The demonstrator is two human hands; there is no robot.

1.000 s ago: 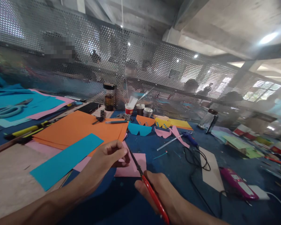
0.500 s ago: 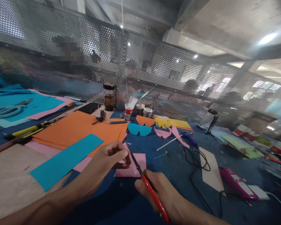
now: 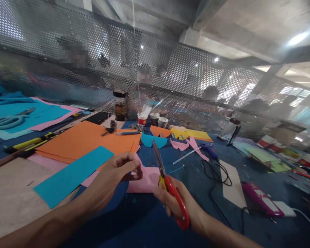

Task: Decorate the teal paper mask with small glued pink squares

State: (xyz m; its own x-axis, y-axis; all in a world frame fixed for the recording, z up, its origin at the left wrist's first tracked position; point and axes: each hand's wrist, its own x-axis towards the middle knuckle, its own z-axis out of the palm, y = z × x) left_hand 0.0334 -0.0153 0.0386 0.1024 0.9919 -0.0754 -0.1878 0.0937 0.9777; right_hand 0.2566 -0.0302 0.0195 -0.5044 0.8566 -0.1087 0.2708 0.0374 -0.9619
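Note:
My right hand (image 3: 179, 198) grips a pair of scissors (image 3: 158, 158) with red and yellow handles. Their blades point up and away, close together. To their left, my left hand (image 3: 125, 167) is closed in a pinch at a narrow piece of pink paper (image 3: 137, 159); the fingers partly hide where they meet it. A larger pink sheet (image 3: 146, 181) lies on the table just beyond and below the fingertips. A blue paper strip (image 3: 73, 177) lies left of my left hand, over orange sheets (image 3: 74, 139).
Cut paper shapes, including a blue one (image 3: 154, 141) and a pink one (image 3: 179, 144), lie ahead. Paper cups (image 3: 142, 119) and a jar (image 3: 120, 106) stand by the mesh panel. A glue gun (image 3: 209, 150) with a looped cable and a magenta device (image 3: 262, 199) lie right.
The scissors have moved away from the pink paper, up and to the right, and turned in my right hand. My left hand has shifted slightly left.

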